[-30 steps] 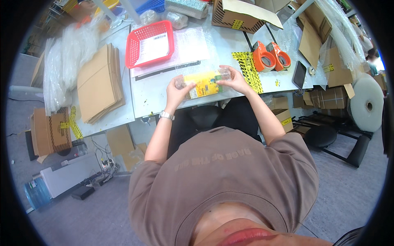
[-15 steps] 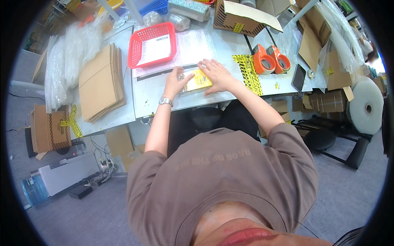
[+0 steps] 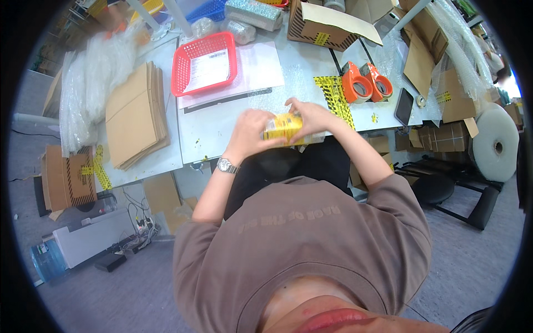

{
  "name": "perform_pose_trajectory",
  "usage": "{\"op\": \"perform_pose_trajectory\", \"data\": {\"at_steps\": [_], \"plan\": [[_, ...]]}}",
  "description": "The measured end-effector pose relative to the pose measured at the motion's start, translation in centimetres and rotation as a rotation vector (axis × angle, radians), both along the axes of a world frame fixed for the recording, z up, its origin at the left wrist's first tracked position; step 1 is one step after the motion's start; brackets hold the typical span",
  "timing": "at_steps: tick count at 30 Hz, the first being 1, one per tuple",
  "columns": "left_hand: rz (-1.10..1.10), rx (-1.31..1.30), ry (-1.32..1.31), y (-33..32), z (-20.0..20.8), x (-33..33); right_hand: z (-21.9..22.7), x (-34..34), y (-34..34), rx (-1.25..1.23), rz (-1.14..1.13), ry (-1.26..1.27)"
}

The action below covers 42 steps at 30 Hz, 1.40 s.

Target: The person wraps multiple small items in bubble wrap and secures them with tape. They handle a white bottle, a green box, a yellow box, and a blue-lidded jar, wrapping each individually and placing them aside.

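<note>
A yellow box (image 3: 283,129) is held between my two hands at the table's near edge. It looks partly covered by clear bubble wrap (image 3: 291,89), which spreads over the tabletop behind it. My left hand (image 3: 250,132), with a metal watch on its wrist, closes on the box's left end. Gripping the right end, my right hand (image 3: 314,120) has its thumb on the near side and fingers bent over the far side. The fingers hide part of the box.
Behind my hands stands a red basket (image 3: 176,72) with a paper sheet inside. Flat brown cardboard (image 3: 133,114) is stacked at the left. To the right are two orange tape dispensers (image 3: 355,83), yellow-black tape strips (image 3: 336,100) and a phone (image 3: 404,106).
My hands have lifted the yellow box from the table and drawn it nearer to me, turning it. Both hands now grip its ends. The bubble wrap behind has shifted right, away from the papers.
</note>
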<state>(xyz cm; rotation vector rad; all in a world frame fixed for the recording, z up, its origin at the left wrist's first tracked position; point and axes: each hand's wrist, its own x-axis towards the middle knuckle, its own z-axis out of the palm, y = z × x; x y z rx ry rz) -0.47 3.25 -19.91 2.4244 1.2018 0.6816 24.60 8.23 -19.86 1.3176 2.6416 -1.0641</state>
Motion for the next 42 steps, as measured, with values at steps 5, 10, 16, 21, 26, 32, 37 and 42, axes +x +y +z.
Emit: {"op": "perform_pose_trajectory", "data": {"at_steps": [5,10,16,21,26,32,37,42], "plan": [[-0.053,0.227,0.138,1.8,-2.2,0.0,-1.8,-0.1,2.0,0.529,0.098,0.03],[-0.161,-0.263,0.16,7.2,-2.5,-0.5,-0.7,-3.1,0.4,0.484,0.068,0.057],[0.073,-1.114,-0.406,10.3,-8.4,-2.6,1.0,-1.4,0.0,0.187,0.121,0.062],[0.293,-1.051,-0.67,11.2,-10.2,-2.8,-0.3,-0.5,1.8,0.139,0.138,0.053],[0.355,-0.617,-0.327,12.9,-10.1,-2.9,-2.1,-1.6,2.9,0.528,0.129,-0.178],[0.14,-0.174,-0.055,14.7,-10.4,-2.2,1.1,-2.7,1.0,0.259,0.031,-0.046],[0.059,-0.13,0.177,16.8,-10.1,0.0,-2.6,-0.9,-1.8,0.627,0.044,-0.023],[-0.067,-0.377,0.262,18.1,-8.7,1.5,-1.7,-1.6,-2.4,0.592,-0.014,-0.019]]}}
